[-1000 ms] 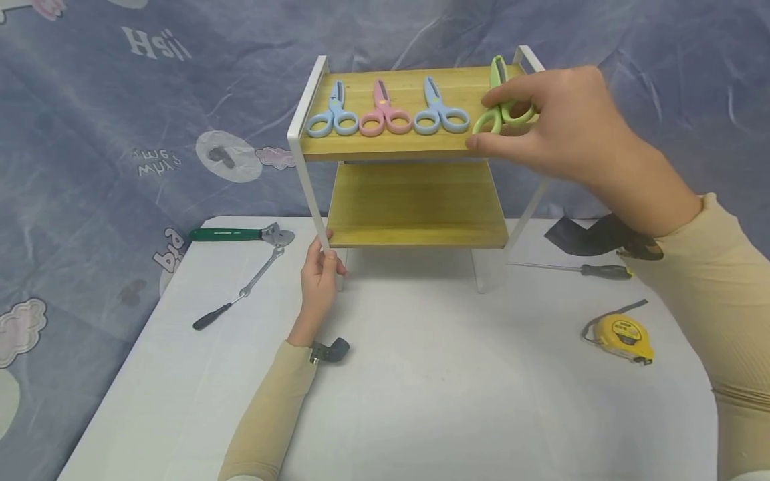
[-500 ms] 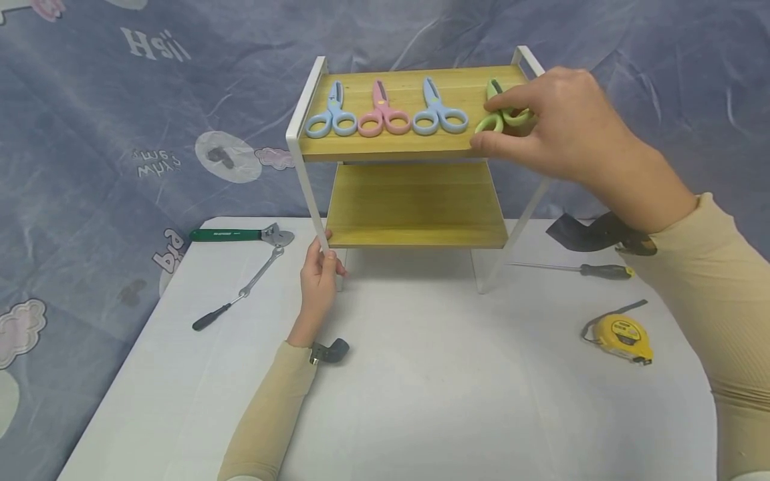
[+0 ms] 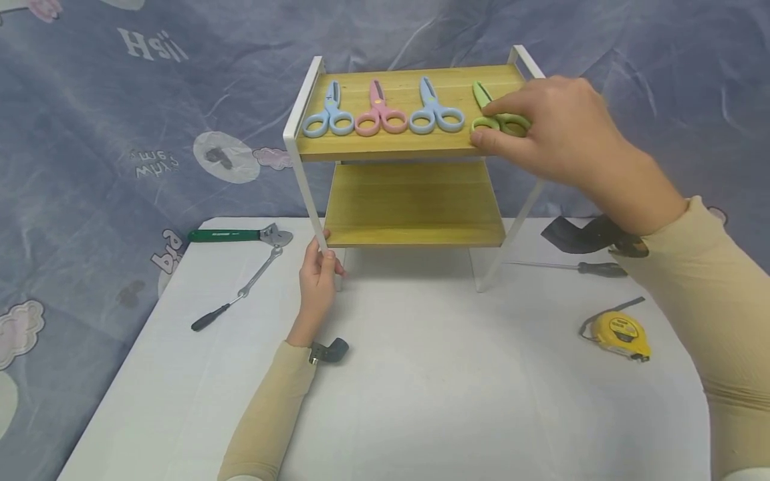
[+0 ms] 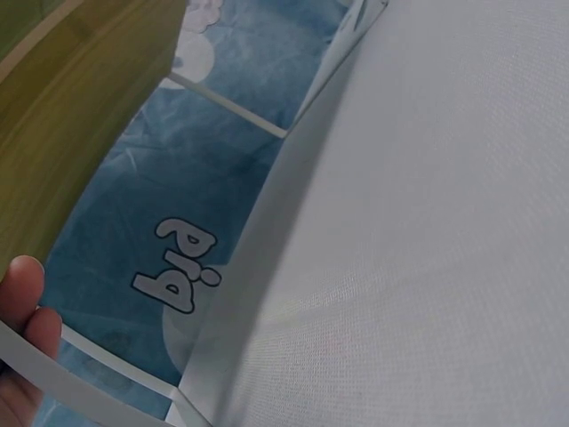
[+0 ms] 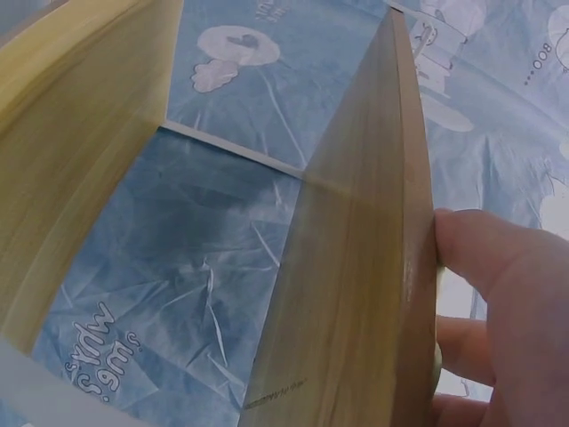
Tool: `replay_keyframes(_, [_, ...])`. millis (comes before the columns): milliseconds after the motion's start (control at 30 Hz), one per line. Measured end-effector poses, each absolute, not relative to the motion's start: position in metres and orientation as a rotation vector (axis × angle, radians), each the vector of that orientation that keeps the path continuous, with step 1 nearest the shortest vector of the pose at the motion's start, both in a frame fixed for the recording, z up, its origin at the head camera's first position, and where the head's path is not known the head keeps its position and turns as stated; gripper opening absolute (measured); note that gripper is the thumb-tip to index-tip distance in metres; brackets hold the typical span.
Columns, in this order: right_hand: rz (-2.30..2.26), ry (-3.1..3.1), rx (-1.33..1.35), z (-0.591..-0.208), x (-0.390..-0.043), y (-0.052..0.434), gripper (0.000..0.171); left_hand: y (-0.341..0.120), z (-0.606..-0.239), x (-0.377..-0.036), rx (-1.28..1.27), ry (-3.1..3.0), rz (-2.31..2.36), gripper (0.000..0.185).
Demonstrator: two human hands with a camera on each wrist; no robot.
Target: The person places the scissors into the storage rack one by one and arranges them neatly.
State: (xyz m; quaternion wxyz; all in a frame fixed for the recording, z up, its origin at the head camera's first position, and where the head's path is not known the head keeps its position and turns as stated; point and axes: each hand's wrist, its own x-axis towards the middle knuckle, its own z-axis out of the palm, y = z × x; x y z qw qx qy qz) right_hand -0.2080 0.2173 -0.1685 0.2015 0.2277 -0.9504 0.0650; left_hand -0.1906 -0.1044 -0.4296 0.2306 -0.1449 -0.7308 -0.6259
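Observation:
My left hand [image 3: 317,280] holds the left white front leg of a small two-tier rack [image 3: 415,155] with wooden shelves. In the left wrist view, the fingers [image 4: 25,289] curl behind the white frame. On the top shelf, my right hand [image 3: 562,130] has thumb and fingers around the handles of green scissors [image 3: 481,92], which lie with the blades tilted to the left. To their left lie blue scissors [image 3: 434,110], pink scissors [image 3: 379,112] and another blue pair [image 3: 329,113], blades toward the back. The right wrist view shows the thumb [image 5: 480,240] at the shelf edge; the scissors are mostly hidden there.
Left on the white table [image 3: 409,387] lie a green-handled adjustable wrench [image 3: 231,235], a combination wrench [image 3: 260,272] and a dark-handled screwdriver [image 3: 210,316]. Right of the rack are another screwdriver [image 3: 598,268] and a yellow tape measure [image 3: 621,333]. A patterned cloth [image 3: 108,153] hangs behind.
The green scissors have come down onto the top shelf and turned, their blades swinging left. My right hand has shifted slightly with them. The left hand keeps its hold on the leg.

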Motion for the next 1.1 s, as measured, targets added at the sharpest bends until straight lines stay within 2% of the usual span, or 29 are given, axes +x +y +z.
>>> replay_keyframes(433, [0.246,-2.692,0.638,-0.169,-0.208,0.221,0.045,-0.105,-0.431,-0.190,-0.388,-2.033,-1.730,0.038])
replay_keyframes(767, [0.258,-2.837,0.507,-0.158,-0.210,0.220,0.050,-0.111,-0.460,-0.209,-0.381,-2.027,-1.702,0.040])
replay_keyframes(1100, [0.174,-2.870,0.572,-0.151,-0.220,0.216,0.051,-0.110,-0.459,-0.208,-0.352,-2.038,-1.710,0.040])
